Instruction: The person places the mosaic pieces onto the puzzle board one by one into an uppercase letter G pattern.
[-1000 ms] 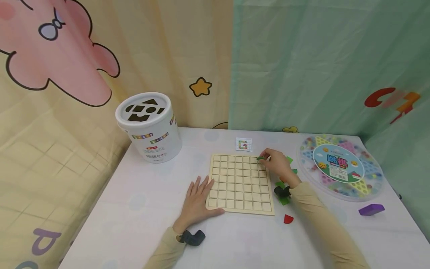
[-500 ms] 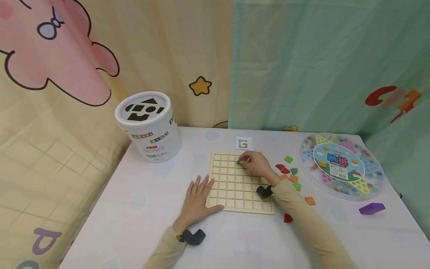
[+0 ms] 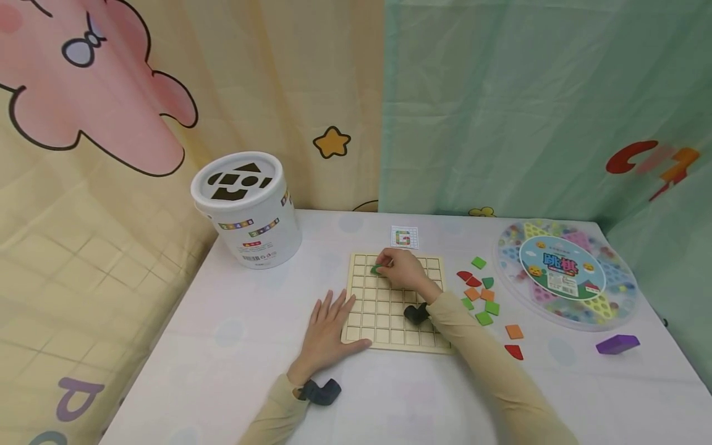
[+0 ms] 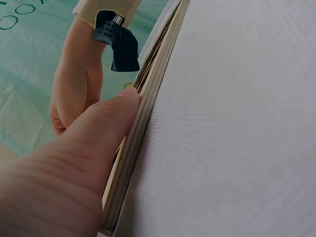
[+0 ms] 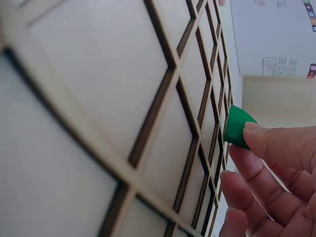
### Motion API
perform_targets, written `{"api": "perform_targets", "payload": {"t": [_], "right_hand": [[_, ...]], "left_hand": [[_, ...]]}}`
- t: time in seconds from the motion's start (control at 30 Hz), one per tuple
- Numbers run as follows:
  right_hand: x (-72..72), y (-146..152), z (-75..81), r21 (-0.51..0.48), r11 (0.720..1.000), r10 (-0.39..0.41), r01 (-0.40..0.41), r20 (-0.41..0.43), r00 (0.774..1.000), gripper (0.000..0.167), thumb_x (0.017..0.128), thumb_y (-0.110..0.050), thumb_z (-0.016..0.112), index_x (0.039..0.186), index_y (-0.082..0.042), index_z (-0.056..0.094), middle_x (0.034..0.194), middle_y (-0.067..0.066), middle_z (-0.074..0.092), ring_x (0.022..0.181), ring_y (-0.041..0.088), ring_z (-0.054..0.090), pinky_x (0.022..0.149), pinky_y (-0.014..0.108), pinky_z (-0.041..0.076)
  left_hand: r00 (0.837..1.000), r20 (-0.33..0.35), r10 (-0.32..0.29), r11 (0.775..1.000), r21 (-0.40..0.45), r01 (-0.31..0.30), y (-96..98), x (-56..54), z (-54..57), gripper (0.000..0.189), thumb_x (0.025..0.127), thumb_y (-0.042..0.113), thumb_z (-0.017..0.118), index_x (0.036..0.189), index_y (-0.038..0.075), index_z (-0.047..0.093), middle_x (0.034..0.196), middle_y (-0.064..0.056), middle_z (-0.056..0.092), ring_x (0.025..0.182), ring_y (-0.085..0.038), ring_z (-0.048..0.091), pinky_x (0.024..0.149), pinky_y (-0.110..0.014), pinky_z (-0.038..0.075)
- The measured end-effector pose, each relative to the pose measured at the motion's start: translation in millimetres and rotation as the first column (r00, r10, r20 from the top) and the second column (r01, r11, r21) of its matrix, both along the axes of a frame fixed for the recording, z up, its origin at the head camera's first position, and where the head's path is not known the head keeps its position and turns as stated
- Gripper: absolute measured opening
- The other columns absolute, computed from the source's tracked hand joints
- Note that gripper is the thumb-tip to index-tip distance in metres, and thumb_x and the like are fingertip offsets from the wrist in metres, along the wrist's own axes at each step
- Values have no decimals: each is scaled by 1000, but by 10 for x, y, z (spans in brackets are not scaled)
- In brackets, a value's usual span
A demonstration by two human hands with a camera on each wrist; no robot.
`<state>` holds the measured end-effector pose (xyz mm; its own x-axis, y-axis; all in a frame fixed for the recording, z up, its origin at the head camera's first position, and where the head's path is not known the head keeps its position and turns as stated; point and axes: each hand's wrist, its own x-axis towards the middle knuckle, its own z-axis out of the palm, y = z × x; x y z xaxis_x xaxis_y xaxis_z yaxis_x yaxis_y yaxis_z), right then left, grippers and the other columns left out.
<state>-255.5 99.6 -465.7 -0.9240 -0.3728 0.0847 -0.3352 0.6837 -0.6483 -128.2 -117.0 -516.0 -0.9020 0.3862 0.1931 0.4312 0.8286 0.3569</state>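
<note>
A square wooden grid board (image 3: pixel 384 321) lies flat on the table. My left hand (image 3: pixel 328 334) rests with spread fingers against its left side, the thumb along the near edge; in the left wrist view that thumb (image 4: pixel 116 111) presses on the rim. Between thumb and fingers my right hand (image 3: pixel 403 269) pinches a dark green quarter-circle tile (image 5: pixel 238 127), held close over the board's upper left cells. Behind the board lies a small card (image 3: pixel 404 237) printed with a coloured G shape on a grid.
Loose red, orange and green tiles (image 3: pixel 484 318) lie right of the board. Beyond them sits a round Chinese checkers box (image 3: pixel 562 272), with a purple block (image 3: pixel 617 344) nearer. A white bucket (image 3: pixel 256 228) with shaped holes in its lid stands at the back left.
My right hand has moved left across the board's far rows with the green tile. A red quarter-circle tile near the right sleeve has shifted right. My left hand has stayed still.
</note>
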Motion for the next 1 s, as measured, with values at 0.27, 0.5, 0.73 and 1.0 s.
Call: {"api": "perform_targets", "payload": {"t": [0.27,0.5,0.73,1.0], "right_hand": [[-29,-77,-7,18,1000,-12,11,30,999,5,88,-18,69,91,-14,67,85,-4,64,74,13,60,65,31,49],[-47,-114,-20,22,1000,-1,1,11,1000,4,88,-18,69,89,-14,68,83,-4,64,72,12,59,64,31,49],[-56,-122,-33,27,1000,-1,1,-1,1000,4,88,-19,69,88,-15,68,82,-5,64,71,11,59,62,30,48],[-85,-131,-38,87,996,-8,7,18,1000,7,89,-21,69,91,-15,71,85,-4,64,76,13,61,68,32,50]], "left_hand": [[1000,1,0,1000,-11,0,0,7,4,98,77,69,59,150,11,29,155,-8,22,142,-33,8,113,-48,4],[1000,-8,-4,1000,-10,4,-4,6,9,98,77,69,59,150,11,28,155,-9,22,142,-34,8,113,-48,4],[1000,-14,-7,1000,-20,6,-4,-1,2,99,77,69,58,150,11,28,155,-9,22,142,-34,9,112,-49,5],[1000,-22,-6,1000,-18,6,0,-1,-6,99,77,69,59,150,10,29,155,-10,23,142,-34,9,112,-49,5]]}}
